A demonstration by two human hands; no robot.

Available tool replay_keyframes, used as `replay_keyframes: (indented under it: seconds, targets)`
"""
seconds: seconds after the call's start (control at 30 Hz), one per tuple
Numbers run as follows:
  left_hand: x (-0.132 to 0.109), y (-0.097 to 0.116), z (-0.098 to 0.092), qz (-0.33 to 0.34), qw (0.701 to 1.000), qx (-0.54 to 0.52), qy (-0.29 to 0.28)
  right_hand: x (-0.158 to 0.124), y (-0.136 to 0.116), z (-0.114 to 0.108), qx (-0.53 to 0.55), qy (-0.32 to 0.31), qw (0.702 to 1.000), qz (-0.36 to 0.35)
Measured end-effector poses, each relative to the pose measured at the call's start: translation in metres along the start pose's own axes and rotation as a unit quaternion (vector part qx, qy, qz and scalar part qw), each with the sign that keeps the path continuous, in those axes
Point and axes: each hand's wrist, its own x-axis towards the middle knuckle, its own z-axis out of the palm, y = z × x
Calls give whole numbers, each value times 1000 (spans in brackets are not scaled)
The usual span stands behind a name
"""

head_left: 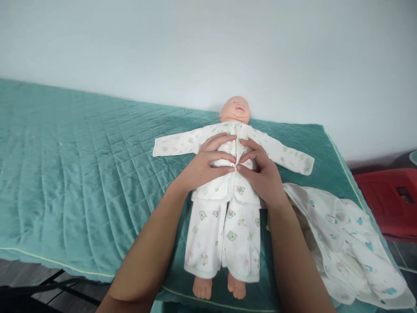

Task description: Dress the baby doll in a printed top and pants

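Note:
A baby doll point(235, 109) lies on its back on a teal quilted mattress point(81, 165), arms spread, bare feet toward me. It wears a white printed jacket point(276, 150) and matching trousers point(224, 234). My left hand point(208, 161) and my right hand point(260, 171) meet at the middle of the doll's chest. Both pinch the jacket's front edges together around a small snap button point(233, 165). Left fingers lie over the left front panel, and the right thumb and forefinger press the right panel's edge.
A second white printed garment point(345, 243) lies crumpled on the mattress to the doll's right, near the corner. A red box point(387, 200) sits on the floor beyond the right edge. A plain white wall runs behind; dark floor shows below the near edge.

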Motion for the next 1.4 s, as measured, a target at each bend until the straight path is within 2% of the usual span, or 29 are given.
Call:
replay_keyframes:
  seconds: [0.13,0.3,0.43,0.53,0.73,0.9,1.1,1.4]
  targets:
    - [0,0,3,8,1000,-1,13,0,-1,0,15,-2,1000,11]
    - [1,8,5,14,995,-77,60,0,-4,-1,70,13,997,8]
    - [1,14,4,12,994,-89,56,0,-4,1,64,21,998,-3]
    - [1,18,3,-14,993,-101,54,-1,-3,1,33,24,999,-14]
    - [0,20,3,-54,994,-80,42,-2,-5,4,-34,44,998,-43]
    - [-1,18,3,-48,997,-44,31,-4,-6,5,-98,63,989,-92]
    - [-2,16,0,-19,1000,0,7,-6,-6,3,-135,49,979,-142]
    - [-1,16,-5,10,998,36,-41,-4,-5,-2,-126,25,984,-123]
